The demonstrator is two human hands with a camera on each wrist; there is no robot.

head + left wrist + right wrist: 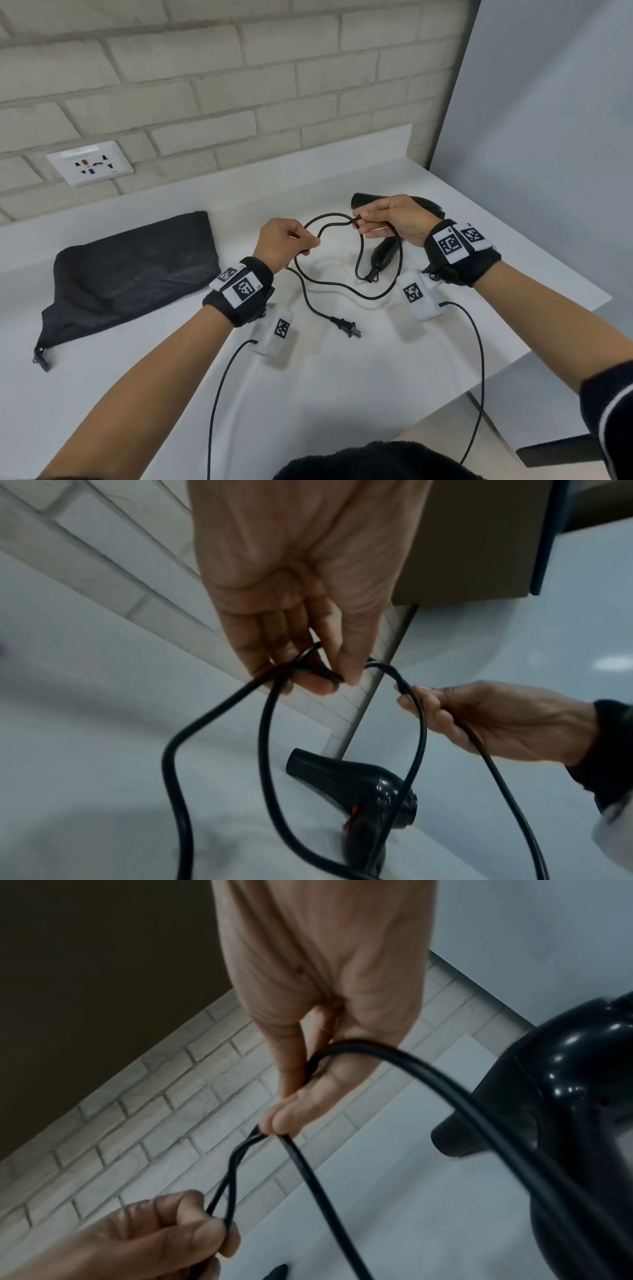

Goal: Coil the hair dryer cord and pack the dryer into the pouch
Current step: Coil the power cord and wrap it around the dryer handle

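The black hair dryer (383, 255) lies on the white counter (342, 394) under my right hand, nozzle toward the wall. Its black cord (330, 214) runs in loose loops between my hands and over the counter, and the plug (346, 329) lies near the front. My left hand (308, 245) pinches two strands of cord (270, 723) between thumb and fingers (315, 683). My right hand (363, 224) pinches a folded bend of the cord (445, 1096) at its fingertips (284, 1121), just above the dryer (565, 1083). The black pouch (130, 270) lies flat at the left, apart from both hands.
A brick wall with a white socket plate (89, 163) stands behind the counter. A grey panel (548, 137) closes the right side, and the counter's edge (548, 335) falls off at the right front. Thin black cables (219, 394) hang from my wrist cameras.
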